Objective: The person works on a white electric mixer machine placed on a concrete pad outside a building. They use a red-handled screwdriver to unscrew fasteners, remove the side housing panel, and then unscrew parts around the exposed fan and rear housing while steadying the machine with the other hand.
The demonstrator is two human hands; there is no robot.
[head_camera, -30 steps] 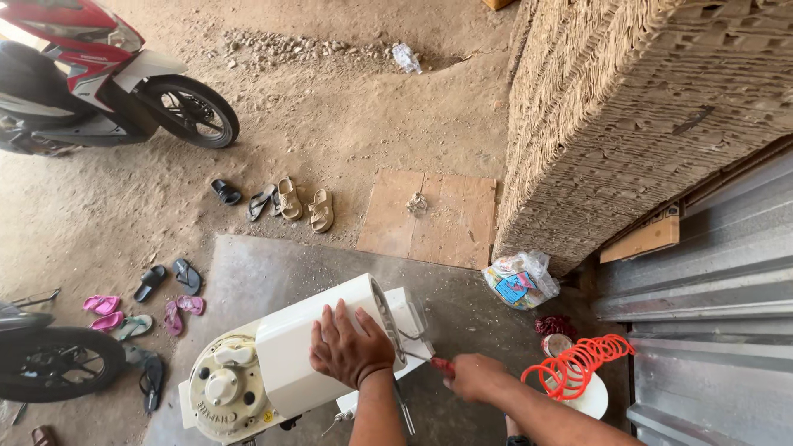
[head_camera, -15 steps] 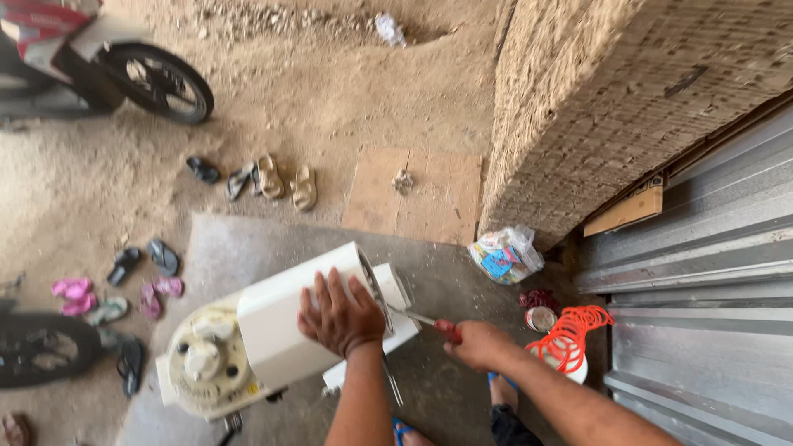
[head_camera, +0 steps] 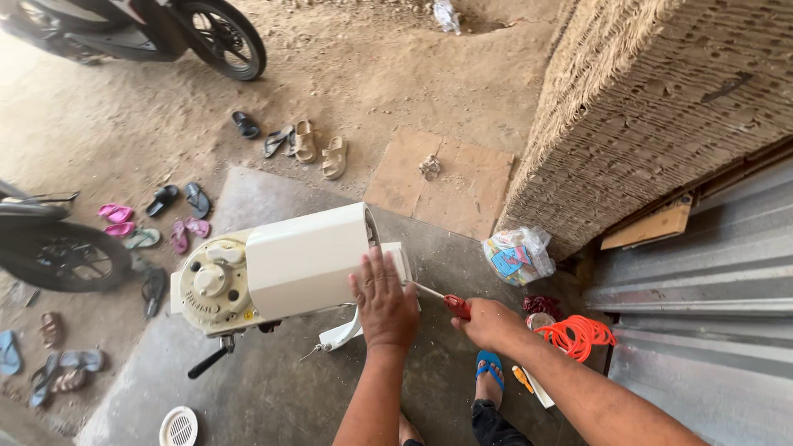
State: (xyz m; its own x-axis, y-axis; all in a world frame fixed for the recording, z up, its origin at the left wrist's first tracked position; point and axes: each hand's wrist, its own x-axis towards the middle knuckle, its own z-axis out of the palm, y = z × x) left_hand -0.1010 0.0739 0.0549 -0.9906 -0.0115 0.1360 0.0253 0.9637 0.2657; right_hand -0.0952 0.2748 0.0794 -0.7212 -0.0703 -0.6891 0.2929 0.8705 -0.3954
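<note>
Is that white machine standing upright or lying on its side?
On its side: the white machine lies lengthwise on the concrete floor, steadied by the left hand.

clear plastic bag | by woven wall; blue-red label, perhaps a packet

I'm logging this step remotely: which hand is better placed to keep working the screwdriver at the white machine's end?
Likely the right hand: it grips the red-handled screwdriver, whose tip meets the end of the white machine. The left hand lies flat on the casing, steadying it.
</note>
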